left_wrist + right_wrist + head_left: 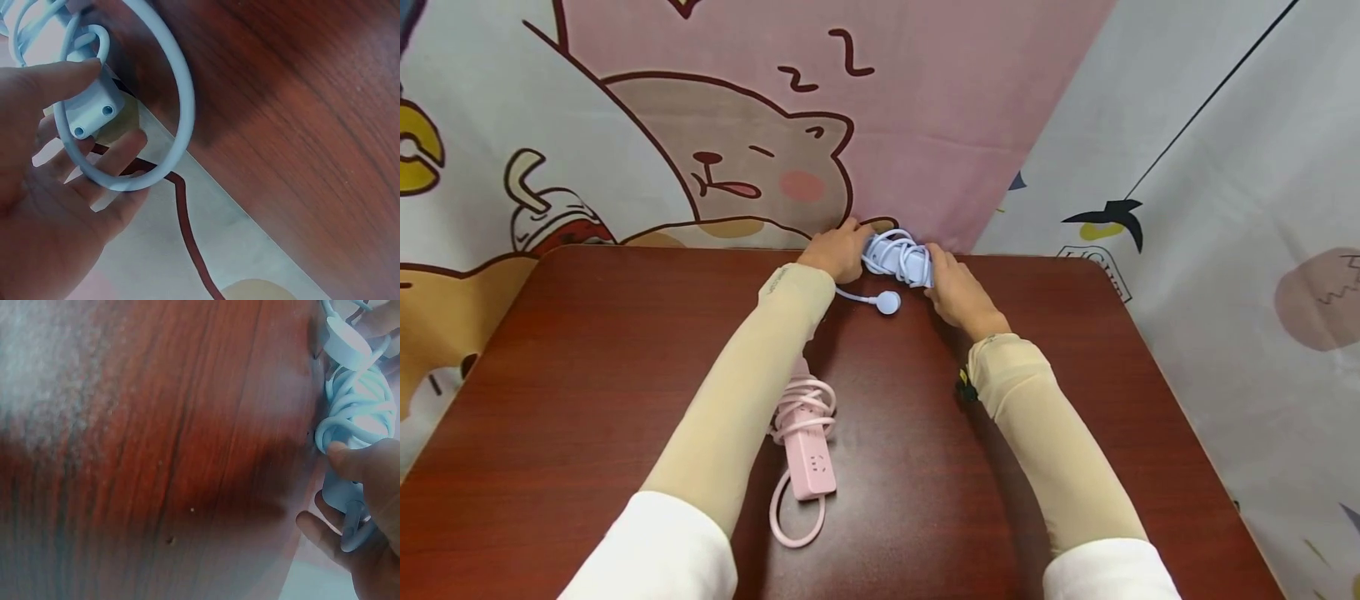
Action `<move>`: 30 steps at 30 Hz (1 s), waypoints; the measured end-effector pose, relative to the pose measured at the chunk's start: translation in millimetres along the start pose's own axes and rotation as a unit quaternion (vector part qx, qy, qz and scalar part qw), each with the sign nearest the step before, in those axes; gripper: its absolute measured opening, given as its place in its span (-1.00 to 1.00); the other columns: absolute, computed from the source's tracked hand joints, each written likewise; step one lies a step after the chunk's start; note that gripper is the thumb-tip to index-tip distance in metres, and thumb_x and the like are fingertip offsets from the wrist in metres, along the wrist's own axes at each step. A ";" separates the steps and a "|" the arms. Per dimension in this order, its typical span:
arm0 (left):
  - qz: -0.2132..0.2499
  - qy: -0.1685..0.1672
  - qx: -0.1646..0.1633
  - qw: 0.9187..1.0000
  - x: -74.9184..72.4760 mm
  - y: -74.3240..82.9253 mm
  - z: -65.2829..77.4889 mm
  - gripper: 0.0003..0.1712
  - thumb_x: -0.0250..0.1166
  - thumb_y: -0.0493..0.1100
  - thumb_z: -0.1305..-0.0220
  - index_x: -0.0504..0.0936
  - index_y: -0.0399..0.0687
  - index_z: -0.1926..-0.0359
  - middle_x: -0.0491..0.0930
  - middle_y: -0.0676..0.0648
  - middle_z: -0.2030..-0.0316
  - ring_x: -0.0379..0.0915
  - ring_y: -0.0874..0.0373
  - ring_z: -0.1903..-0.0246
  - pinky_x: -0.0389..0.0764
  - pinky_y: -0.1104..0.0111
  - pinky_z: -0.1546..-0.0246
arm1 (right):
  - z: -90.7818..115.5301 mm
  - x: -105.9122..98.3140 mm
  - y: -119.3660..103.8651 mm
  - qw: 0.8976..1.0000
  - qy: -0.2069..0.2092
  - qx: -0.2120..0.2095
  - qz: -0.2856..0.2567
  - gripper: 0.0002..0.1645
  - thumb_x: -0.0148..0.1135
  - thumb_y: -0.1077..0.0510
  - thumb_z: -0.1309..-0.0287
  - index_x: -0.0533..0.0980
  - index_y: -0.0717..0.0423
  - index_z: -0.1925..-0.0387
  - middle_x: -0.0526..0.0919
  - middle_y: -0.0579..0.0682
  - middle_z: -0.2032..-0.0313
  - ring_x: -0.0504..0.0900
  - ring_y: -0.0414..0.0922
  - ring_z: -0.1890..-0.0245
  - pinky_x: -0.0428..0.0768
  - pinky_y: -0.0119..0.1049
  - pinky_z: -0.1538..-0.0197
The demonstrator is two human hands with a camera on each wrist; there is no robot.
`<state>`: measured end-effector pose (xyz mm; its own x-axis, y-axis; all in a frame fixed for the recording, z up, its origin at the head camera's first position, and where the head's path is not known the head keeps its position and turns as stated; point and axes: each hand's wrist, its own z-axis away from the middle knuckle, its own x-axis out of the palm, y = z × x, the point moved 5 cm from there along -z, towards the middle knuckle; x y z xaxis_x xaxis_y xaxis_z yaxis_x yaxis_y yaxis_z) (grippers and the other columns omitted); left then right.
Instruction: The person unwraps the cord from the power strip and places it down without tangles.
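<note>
Pale-blue plastic oblong power strip, gripped by left hand and right hand at the 12 o'clock edge of the brown wood-grained table, looks light, rigid; its ends offer firmest hold.

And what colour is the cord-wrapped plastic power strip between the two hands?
Pale blue; the cord-wrapped plastic power strip shows best in the head view.

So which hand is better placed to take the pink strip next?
The left hand, probably: in the head view it is nearer the pink strip than the right hand. Both hold the blue strip, so either must let go first.
</note>
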<state>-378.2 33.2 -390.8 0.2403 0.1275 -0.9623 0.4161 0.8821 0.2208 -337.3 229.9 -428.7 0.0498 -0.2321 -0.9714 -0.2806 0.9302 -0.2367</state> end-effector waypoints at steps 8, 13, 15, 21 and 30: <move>0.002 -0.003 -0.005 1.000 -3.7 0.0 6.0 -0.30 0.06 -0.23 -0.42 0.19 0.09 -0.54 0.22 -0.20 -0.46 0.44 -0.28 -0.26 0.46 -0.09 -0.30 | 3.6 -4.1 -0.8 0.999 -0.016 -0.009 -0.044 -0.15 0.17 0.21 -0.41 -0.02 0.24 -0.55 0.34 0.37 -0.35 0.43 0.31 -0.32 0.36 0.16 -0.43; 0.012 0.010 0.009 1.000 -2.5 -2.7 11.2 -0.28 0.14 -0.29 -0.34 0.27 0.08 -0.50 0.28 -0.19 -0.41 0.50 -0.26 -0.20 0.50 -0.03 -0.27 | 8.9 -5.9 1.2 0.994 -0.042 -0.018 -0.098 -0.14 0.18 0.19 -0.41 0.00 0.23 -0.56 0.24 0.32 -0.47 0.27 0.24 -0.48 0.23 0.15 -0.51; 0.018 0.021 0.020 0.999 -3.0 -3.8 13.9 -0.26 0.20 -0.30 -0.28 0.30 0.07 -0.48 0.31 -0.18 -0.38 0.53 -0.25 -0.16 0.53 -0.02 -0.24 | 10.7 -6.9 2.4 0.992 -0.044 -0.023 -0.115 -0.15 0.18 0.18 -0.41 0.02 0.24 -0.56 0.22 0.30 -0.49 0.23 0.22 -0.50 0.20 0.15 -0.53; 0.053 0.036 0.045 0.997 -10.2 -9.1 27.0 -0.11 0.46 -0.12 -0.16 0.30 0.08 -0.49 0.29 -0.14 -0.37 0.52 -0.21 -0.17 0.51 0.01 -0.27 | 15.5 -18.0 -0.2 0.984 -0.037 -0.041 -0.172 -0.17 0.21 0.23 -0.38 0.07 0.26 -0.54 0.24 0.27 -0.49 0.26 0.19 -0.48 0.17 0.15 -0.54; 0.227 0.019 0.047 0.973 -23.2 -18.8 50.7 -0.24 0.27 0.05 -0.34 0.31 0.02 -0.50 0.31 -0.20 -0.39 0.30 -0.06 -0.33 0.30 0.07 -0.42 | 21.4 -40.1 -11.7 0.976 -0.059 -0.053 -0.203 -0.17 0.24 0.22 -0.37 0.10 0.16 -0.54 0.35 0.20 -0.41 0.40 0.10 -0.30 0.29 0.10 -0.46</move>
<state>-347.1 -9.3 -364.5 0.3862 0.5124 -0.7670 0.3539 0.6856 0.6362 -315.6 234.4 -387.3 0.2857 -0.5354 -0.7949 -0.3129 0.7319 -0.6054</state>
